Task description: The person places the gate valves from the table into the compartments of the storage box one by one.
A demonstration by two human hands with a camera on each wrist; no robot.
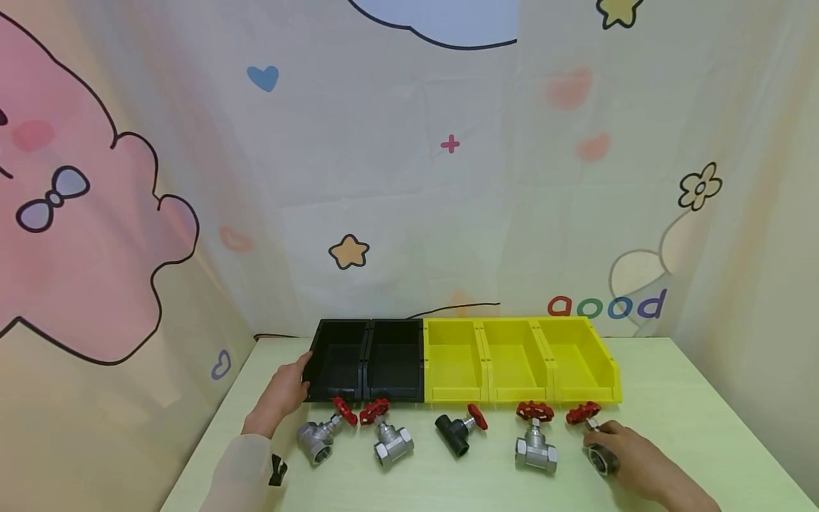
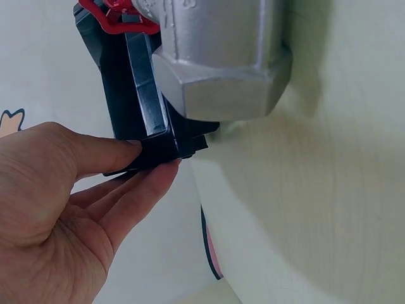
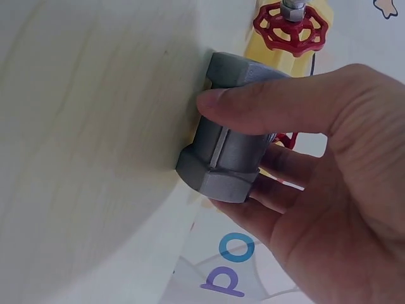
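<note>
My left hand [image 1: 281, 391] pinches the outer left wall of the leftmost black bin [image 1: 333, 393], thumb over the rim and fingers outside, as the left wrist view shows. My right hand [image 1: 630, 455] grips the silver body of the rightmost gate valve [image 1: 601, 462], which has a red handwheel. In the right wrist view the thumb lies across the valve body [image 3: 221, 155], with the fingers behind it. Near the left hand is another silver valve [image 1: 315, 441] with a red wheel, standing in front of the black bins.
A second black bin [image 1: 393, 393] and three yellow bins [image 1: 456, 393] continue the row at the table's back. Before them lie a silver valve [image 1: 393, 446], a black-bodied valve [image 1: 453, 432] and another silver valve [image 1: 536, 455]. A printed curtain [image 1: 397, 178] hangs behind.
</note>
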